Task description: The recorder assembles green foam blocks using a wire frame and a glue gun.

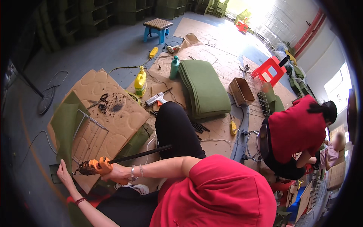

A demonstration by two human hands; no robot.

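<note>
My right hand (116, 173) is closed around the handle of an orange hot glue gun (102, 165), its front part smeared dark. A long black glue stick (141, 154) juts from the gun's back end. Just left of the nozzle, my left hand (64, 174) grips the lower edge of a green felt sheet (65, 126). This sheet stands along the left side of a metal wire frame (99, 128), which rests on brown cardboard (130, 113). The glue gun's tip is close to the frame's near corner; whether they touch I cannot tell.
Scissors (98, 101) lie by dark residue on the cardboard. Beyond my knee are a yellow bottle (140, 84), a teal bottle (174, 69), a white-and-orange glue gun (159, 98) and stacked green sheets (206, 85). Cords cross the floor. A person in red (297, 130) sits at right.
</note>
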